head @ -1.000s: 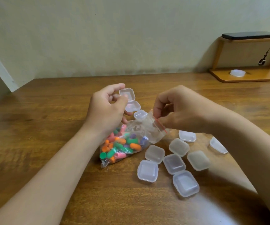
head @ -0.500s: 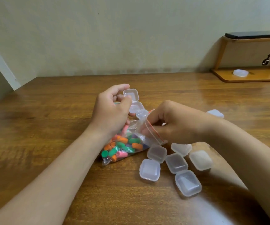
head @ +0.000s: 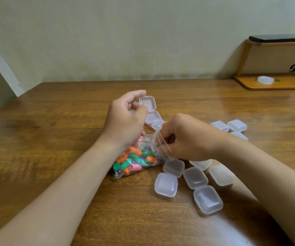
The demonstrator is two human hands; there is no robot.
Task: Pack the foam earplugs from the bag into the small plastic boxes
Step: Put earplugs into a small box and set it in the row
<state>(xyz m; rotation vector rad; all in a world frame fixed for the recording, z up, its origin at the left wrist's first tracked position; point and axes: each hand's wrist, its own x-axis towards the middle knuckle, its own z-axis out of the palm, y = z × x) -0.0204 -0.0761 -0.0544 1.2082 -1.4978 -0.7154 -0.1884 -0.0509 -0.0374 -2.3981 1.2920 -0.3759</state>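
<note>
While left hand [head: 125, 119] pinches open box [head: 147, 107] | right hand [head: 187, 137] fingers hidden inside bag [head: 143, 155], grip unclear

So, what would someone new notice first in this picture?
A clear zip bag of orange, green and pink foam earplugs lies on the brown wooden table, its mouth pinched by the right hand. Behind it the left hand holds an open small translucent plastic box; closed ones cluster to the bag's right.

Table [head: 54, 121] is seen as glossy varnished wood, grain visible. Small boxes [head: 166, 187] are made of smooth translucent plastic. Bag [head: 158, 148] is shown as thin clear crinkled plastic film. Earplugs [head: 136, 158] are rendered as matt foam. Wall [head: 125, 41] is painted matt.
</note>
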